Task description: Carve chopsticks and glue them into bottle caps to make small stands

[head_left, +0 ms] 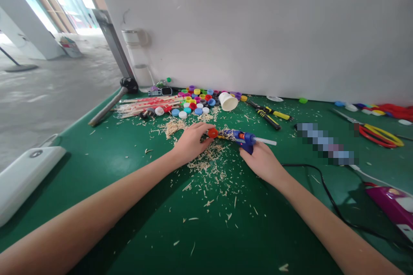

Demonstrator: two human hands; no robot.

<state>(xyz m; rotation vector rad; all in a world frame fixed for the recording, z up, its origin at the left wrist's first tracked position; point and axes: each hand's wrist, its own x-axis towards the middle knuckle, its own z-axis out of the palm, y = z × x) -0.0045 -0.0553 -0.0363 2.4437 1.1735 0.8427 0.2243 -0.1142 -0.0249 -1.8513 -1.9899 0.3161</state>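
Over green tabletop (155, 236), left hand (191, 143) pinching one orange cap (212, 133), right hand (263, 162) gripping one glue gun (248, 139)

Left hand (190, 143): bare, with slender fingers and a smooth, rounded back; fingernails too small to make out.
Left wrist (175, 158): bare and slim, just behind the hand.
Left forearm (106, 206): uncovered from the wrist to the edge of view, smooth, widening steadily away from the hand.
Right hand (263, 163): bare as well, the back smooth, the thumb (246, 155) tapered; most fingers hidden.
Right wrist (284, 178): bare, narrower than the hand before it.
Right forearm (322, 221): uncovered, smooth, slim next to the hand and broader farther back.
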